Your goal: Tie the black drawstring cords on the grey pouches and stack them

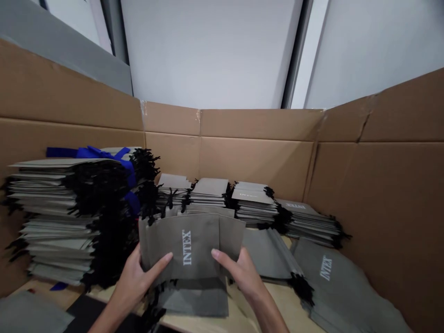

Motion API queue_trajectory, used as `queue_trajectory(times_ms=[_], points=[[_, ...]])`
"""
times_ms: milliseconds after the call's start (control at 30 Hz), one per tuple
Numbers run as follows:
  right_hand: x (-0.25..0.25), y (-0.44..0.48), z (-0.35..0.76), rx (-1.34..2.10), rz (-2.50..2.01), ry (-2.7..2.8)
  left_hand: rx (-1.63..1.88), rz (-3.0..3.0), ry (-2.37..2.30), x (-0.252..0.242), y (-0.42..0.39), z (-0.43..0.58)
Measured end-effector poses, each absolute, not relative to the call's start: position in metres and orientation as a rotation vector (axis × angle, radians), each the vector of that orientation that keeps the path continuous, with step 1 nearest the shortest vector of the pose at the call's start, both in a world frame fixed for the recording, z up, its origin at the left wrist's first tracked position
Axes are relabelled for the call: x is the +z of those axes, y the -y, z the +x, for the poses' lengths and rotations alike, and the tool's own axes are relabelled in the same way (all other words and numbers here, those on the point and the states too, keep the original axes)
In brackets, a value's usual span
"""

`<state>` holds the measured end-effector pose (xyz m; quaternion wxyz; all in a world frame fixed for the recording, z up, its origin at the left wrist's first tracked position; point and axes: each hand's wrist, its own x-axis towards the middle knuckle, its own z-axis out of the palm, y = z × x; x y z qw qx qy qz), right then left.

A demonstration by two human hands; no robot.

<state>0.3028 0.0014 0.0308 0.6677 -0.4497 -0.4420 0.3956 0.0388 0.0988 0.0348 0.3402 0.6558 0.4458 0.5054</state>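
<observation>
Both my hands hold up a small bundle of grey fabric drawstring bags [189, 245] printed INTEX in white, standing on edge. My left hand [138, 277] grips the bundle's left side with its thumb across the front. My right hand [239, 270] grips the right side, thumb on the front too. Black drawstrings hang from the bags. Under the bundle more grey bags [197, 300] lie flat on the wooden tabletop [239, 319].
A tall stack of grey bags [55, 217] with black cords and a blue strap [100, 155] stands at left. Lower stacks [256, 203] line the back. More bags [333, 282] lie fanned at right. Cardboard walls [256, 162] enclose the table on three sides.
</observation>
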Motion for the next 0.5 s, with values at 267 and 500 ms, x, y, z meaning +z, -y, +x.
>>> queue_trajectory(times_ms=[267,500], points=[[0.001,0.003,0.289,1.007,-0.939,0.821,1.217,1.74,-0.963,0.03,-0.084,0.07],[0.036,0.012,0.307,1.009,-0.979,0.862,1.022,1.457,-0.802,0.054,-0.076,0.071]])
